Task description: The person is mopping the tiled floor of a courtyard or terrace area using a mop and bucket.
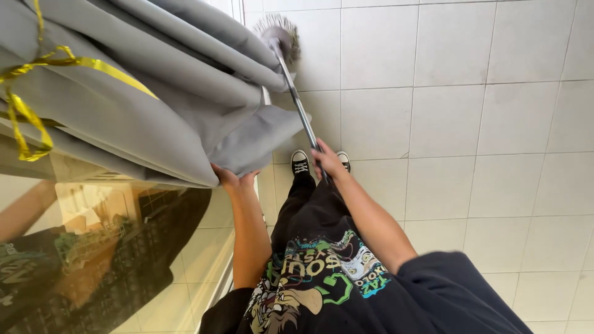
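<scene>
Our left hand (pixel 234 179) lifts the big grey cloth curtain (pixel 154 105) while our right hand (pixel 327 162) grips the long metal mop handle (pixel 298 105), pointing toward eleven o'clock.

Bright, even daylight fills the scene, seemingly coming from the glass pane (pixel 93 260) at left, which carries strong reflections and a warm glare. The white floor tiles (pixel 482 124) are almost washed out. Shadows are soft and faint. Wide-angle distortion bends lines near the edges; focus stays fairly sharp.
</scene>
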